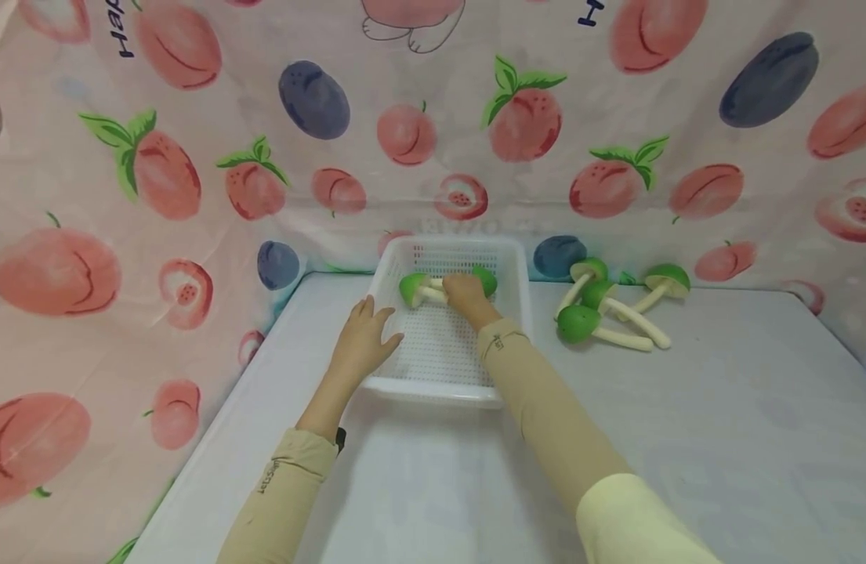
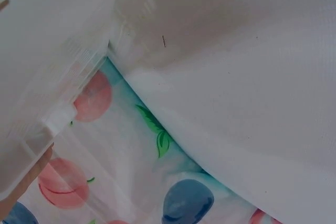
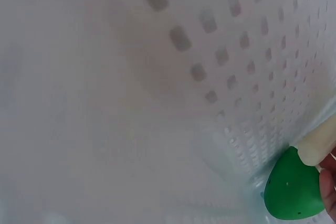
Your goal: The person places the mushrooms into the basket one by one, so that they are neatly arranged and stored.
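A white plastic basket (image 1: 433, 395) with perforated walls stands on the table. Inside it, my right hand (image 1: 466, 296) has its fingers curled round the pale stem of a toy mushroom (image 1: 413, 290) with a green cap. A second green-capped mushroom (image 1: 485, 280) lies just right of that hand, its stem partly hidden by it. The right wrist view shows fingertips (image 3: 328, 190) by a pale stem end and a green cap (image 3: 294, 187). My left hand (image 1: 362, 341) rests at the basket's left rim, fingers extended and thumb apart; one finger (image 2: 31, 177) shows along the rim.
Several more green-capped mushrooms (image 1: 609, 309) lie in a loose pile on the table (image 1: 722, 439), right of the basket. A fruit-printed cloth (image 1: 418, 78) hangs behind and along the left side, meeting the table edge close behind the basket.
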`<state>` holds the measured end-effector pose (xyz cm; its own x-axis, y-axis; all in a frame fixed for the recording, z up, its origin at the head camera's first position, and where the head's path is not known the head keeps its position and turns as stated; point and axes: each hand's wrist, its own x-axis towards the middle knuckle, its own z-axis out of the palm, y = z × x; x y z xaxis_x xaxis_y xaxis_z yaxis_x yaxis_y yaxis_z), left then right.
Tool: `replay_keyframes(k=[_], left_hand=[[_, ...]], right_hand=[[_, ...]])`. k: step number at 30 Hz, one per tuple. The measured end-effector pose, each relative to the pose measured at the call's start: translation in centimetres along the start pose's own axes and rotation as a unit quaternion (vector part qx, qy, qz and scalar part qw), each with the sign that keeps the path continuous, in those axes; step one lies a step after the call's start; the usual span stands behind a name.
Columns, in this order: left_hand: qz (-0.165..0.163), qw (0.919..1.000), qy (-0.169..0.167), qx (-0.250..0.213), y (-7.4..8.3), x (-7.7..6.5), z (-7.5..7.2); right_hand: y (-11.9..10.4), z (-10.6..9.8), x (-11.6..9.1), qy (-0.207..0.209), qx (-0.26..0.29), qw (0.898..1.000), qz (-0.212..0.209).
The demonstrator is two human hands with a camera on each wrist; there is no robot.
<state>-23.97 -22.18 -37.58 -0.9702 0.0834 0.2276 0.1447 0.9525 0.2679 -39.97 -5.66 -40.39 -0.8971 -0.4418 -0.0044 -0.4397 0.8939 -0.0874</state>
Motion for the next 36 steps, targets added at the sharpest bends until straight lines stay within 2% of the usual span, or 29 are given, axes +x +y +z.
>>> replay_keyframes(k=[12,18,29,36], left_hand=[[0.000,1.0000,-0.003,0.000,0.4,0.1,-0.2],[0.005,1.0000,0.000,0.004,0.3,0.2,-0.1],[0.000,1.0000,-0.005,0.009,0.4,0.3,0.1],[-0.002,0.9999,-0.006,0.008,0.2,0.0,0.0]], right_hand=[[0.4,-0.2,-0.2,0.012,0.006,1.000,0.008],[0.5,-0.9,-0.6,0.011,0.022,0.999,0.022],[1.2,-2.3,-1.1,0.011,0.058,0.998,0.020],[0.5,-3.4,-1.6,0.009,0.080,0.997,-0.018]])
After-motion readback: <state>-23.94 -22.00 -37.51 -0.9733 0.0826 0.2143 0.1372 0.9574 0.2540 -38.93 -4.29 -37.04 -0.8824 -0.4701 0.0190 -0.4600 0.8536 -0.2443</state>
